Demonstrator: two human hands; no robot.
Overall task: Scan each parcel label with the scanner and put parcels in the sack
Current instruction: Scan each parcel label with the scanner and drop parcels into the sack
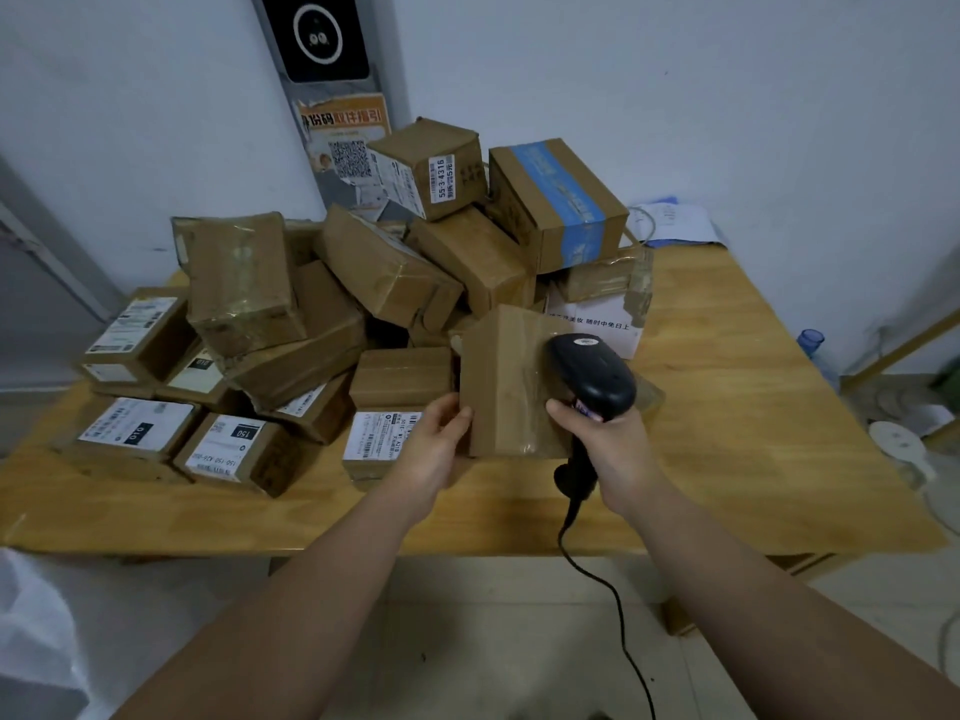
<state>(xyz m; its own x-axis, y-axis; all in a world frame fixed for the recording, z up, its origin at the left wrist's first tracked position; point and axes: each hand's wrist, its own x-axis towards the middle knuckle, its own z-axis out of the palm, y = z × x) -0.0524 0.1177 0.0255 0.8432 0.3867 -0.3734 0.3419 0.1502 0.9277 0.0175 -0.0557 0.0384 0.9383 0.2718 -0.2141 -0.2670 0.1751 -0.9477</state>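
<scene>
My left hand point(434, 444) grips the left edge of a taped brown cardboard parcel point(501, 387), tilted up on the wooden table point(727, 433). No label shows on its visible faces. My right hand point(610, 449) holds a black corded barcode scanner point(592, 374) by its handle, its head right in front of the parcel's right side. Behind and to the left lies a heap of several brown parcels point(311, 304), some with white labels facing up. A white sack point(36, 636) shows at the lower left corner, below the table edge.
A labelled parcel point(371, 441) lies just left of my left hand. A blue-taped box point(556, 205) tops the heap at the back. Papers point(670, 220) lie at the far right corner. The scanner cable point(618, 605) hangs off the table front. A white fan point(901, 446) stands at right.
</scene>
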